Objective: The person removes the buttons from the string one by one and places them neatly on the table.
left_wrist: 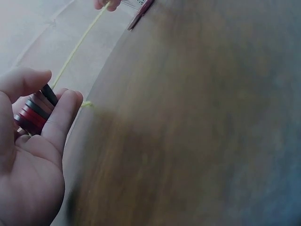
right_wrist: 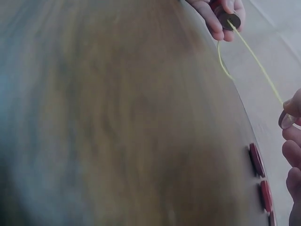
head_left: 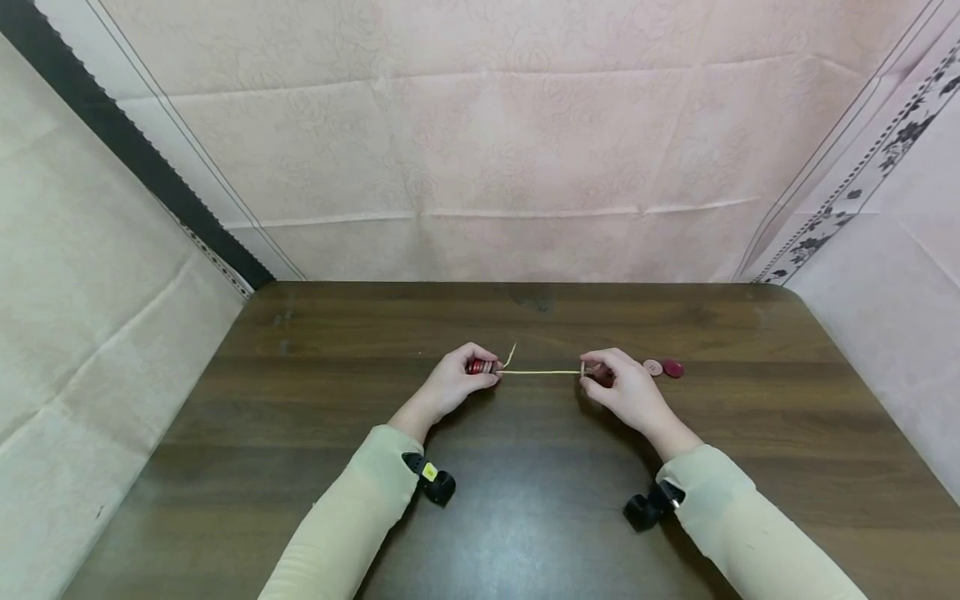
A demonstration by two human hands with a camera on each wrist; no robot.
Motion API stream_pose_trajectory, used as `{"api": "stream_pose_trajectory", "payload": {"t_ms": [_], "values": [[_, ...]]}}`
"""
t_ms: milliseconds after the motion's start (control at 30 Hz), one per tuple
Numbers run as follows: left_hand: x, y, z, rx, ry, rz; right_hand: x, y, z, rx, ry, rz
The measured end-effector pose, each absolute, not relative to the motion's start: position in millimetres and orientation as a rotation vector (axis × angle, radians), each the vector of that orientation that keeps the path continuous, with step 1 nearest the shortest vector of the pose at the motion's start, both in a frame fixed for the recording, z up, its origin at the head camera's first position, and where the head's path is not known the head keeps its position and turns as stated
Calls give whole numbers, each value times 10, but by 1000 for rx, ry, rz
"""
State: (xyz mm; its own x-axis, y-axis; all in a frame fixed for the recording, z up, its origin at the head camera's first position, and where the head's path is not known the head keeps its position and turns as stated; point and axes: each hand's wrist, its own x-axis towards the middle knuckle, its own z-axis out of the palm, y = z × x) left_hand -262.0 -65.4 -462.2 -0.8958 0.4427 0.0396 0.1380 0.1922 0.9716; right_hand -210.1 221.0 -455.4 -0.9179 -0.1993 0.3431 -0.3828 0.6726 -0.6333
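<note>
My left hand (head_left: 459, 379) grips a stack of red, dark and pale buttons (left_wrist: 35, 113) side by side on a yellow string (head_left: 540, 372). From the stack the string runs taut to my right hand (head_left: 626, 392), while a short loose tail sticks up beside the left fingertips. Thumb and fingers of the right hand pinch a single thin button (right_wrist: 286, 120), held on edge where the string meets it. In the right wrist view, a dark round button (right_wrist: 230, 21) forms the near end of the stack. The left fingers partly hide the other stacked buttons.
Right of the right hand, a pink button (head_left: 652, 367) and a dark red button (head_left: 672, 368) lie on the brown wooden table (head_left: 525, 467). Another red button (right_wrist: 257, 160) lies closer to that hand. Pale patterned cloth (head_left: 480, 167) hangs behind the table.
</note>
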Motion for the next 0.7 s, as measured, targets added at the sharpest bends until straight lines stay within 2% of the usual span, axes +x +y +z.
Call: {"api": "stream_pose_trajectory", "payload": {"t_ms": [467,700], "values": [[-2619,-680,-4621,541,2222,1731,-2044,2450,-4570,414,-2692,990],[-2474,-683,-4318,550,2223,1656,-1998,2665,-4619,328,-2687,932]]}}
